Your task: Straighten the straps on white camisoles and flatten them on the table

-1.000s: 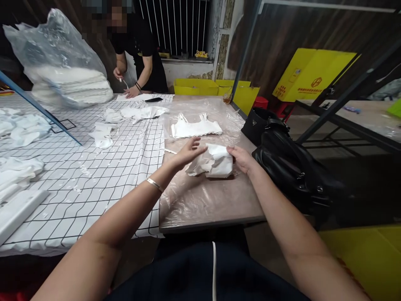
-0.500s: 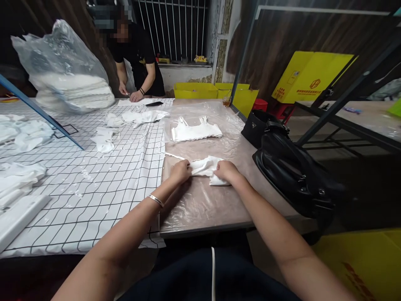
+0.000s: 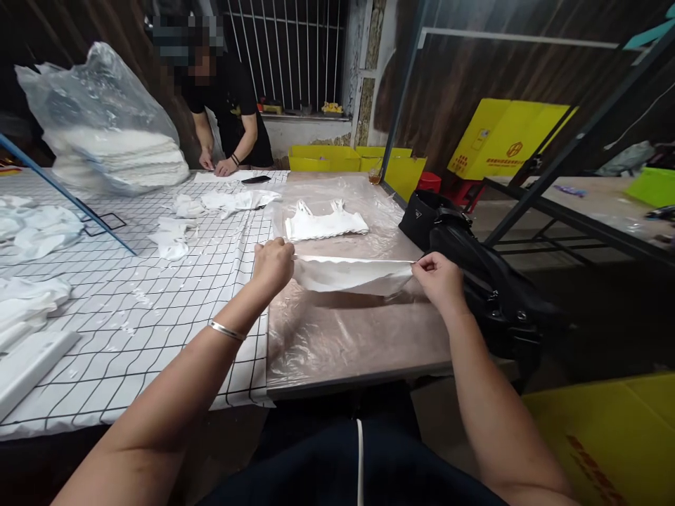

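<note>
My left hand [image 3: 273,264] and my right hand [image 3: 439,279] each pinch one end of a white garment [image 3: 352,274]. The cloth is stretched flat between them, just above the plastic-covered brown table [image 3: 342,344]. A silver bangle sits on my left wrist. Beyond the stretched piece a white crop top [image 3: 324,223] lies spread flat on the plastic sheet.
A black handbag [image 3: 485,288] rests at the table's right edge. The checked white cloth [image 3: 158,309] on the left carries loose white garments and a big clear bag of folded ones [image 3: 105,133]. A person in black [image 3: 226,105] works at the far end. Yellow boxes stand behind.
My hands gathered the crumpled white garment on the table, then lifted it and pulled apart, stretching it out flat between them.
</note>
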The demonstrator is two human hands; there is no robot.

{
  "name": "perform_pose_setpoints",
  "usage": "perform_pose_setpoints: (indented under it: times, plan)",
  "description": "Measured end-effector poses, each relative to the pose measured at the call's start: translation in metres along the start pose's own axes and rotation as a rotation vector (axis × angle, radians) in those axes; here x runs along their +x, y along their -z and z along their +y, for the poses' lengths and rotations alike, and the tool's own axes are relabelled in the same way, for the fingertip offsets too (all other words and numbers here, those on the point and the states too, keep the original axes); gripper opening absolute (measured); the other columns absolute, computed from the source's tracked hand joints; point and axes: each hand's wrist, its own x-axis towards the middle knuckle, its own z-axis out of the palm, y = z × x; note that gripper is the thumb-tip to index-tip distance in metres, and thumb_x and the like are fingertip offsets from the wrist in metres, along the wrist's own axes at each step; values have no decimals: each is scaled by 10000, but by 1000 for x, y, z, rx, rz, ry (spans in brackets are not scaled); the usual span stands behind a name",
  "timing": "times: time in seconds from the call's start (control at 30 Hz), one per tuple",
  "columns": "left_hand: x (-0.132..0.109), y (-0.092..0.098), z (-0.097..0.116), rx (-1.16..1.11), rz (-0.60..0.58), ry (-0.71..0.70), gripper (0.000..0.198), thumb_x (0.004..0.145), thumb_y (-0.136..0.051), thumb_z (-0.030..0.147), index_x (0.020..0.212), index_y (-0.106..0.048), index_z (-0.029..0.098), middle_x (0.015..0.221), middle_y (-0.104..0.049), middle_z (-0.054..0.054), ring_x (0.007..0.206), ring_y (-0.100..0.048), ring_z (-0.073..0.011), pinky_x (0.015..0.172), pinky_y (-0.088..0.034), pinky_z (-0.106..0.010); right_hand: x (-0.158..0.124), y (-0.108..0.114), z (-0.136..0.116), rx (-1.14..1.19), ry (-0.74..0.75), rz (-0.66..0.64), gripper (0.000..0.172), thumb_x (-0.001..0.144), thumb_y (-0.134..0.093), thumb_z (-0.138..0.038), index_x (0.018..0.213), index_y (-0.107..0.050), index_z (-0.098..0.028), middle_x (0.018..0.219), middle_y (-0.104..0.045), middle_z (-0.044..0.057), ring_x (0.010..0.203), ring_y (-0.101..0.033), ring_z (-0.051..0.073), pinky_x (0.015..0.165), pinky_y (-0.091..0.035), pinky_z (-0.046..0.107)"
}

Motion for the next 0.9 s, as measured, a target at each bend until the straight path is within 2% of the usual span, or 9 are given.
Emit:
perform_pose_setpoints:
  times: [0.13,0.3,0.43,0.5,0.57,0.67,0.77,0.83,0.9]
  plan:
    - [10,29,-9,-98,-56,76,196,795,-544,141,898,-707,174,950,-679,-108,938,-636,-284,820,-460,-395,15,18,-5,-29,8,26,109,679,-664,-218,616,-579,-193,586,-599,15,572,-536,162,598,-406,312]
    - [62,79,-16,-250,-137,164,115,742,-669,152,843,-704,110,714,-637,-48,751,-624,-191,694,-476,-292,73,25,-35,-14,-41,-153,127,706,-686,-136,633,-583,-152,530,-555,1,511,-504,114,548,-388,276]
    - [107,131,-7,-380,-93,251,241,816,-601,160,967,-647,-23,731,-577,-24,776,-622,-143,676,-416,-268,137,29,-76,21,-159,-181,148,728,-704,-84,648,-582,-108,506,-533,-6,497,-481,82,531,-391,248]
    - [112,155,0,-421,-24,235,327,879,-494,171,1063,-579,-87,797,-550,-34,848,-627,-165,678,-371,-288,160,38,-91,13,-158,-156,110,760,-702,-99,716,-609,-63,563,-568,13,532,-494,66,553,-397,243]
    - [102,167,8,-422,31,181,380,914,-397,187,1109,-534,-109,842,-524,-38,923,-617,-195,692,-341,-312,167,48,-96,-13,-85,-144,133,810,-674,-140,784,-624,-19,659,-613,45,578,-518,46,581,-395,242]
    - [54,146,14,-356,61,137,296,856,-530,221,1021,-590,-18,821,-556,-20,914,-608,-172,747,-386,-309,141,57,-78,-78,30,-201,154,805,-680,-182,765,-642,-39,668,-633,46,553,-519,37,563,-383,229]
    - [-23,81,12,-331,-90,160,104,769,-608,208,829,-594,124,737,-603,-12,753,-594,-141,675,-422,-248,72,52,-35,-172,-6,-327,94,687,-728,-156,654,-644,-130,515,-579,-4,468,-502,88,494,-370,232]
    - [-79,32,9,-339,-246,158,51,766,-579,200,809,-561,179,707,-617,-9,676,-587,-153,616,-416,-253,16,43,-1,-191,-57,-402,103,629,-710,-151,576,-625,-175,511,-589,-7,493,-523,129,485,-369,245]
    - [-127,-4,7,-318,-345,170,62,770,-527,178,824,-536,207,699,-626,-5,657,-597,-175,607,-410,-268,-35,35,28,-156,-145,-451,119,614,-682,-202,530,-597,-200,493,-577,-8,497,-525,153,484,-375,261]
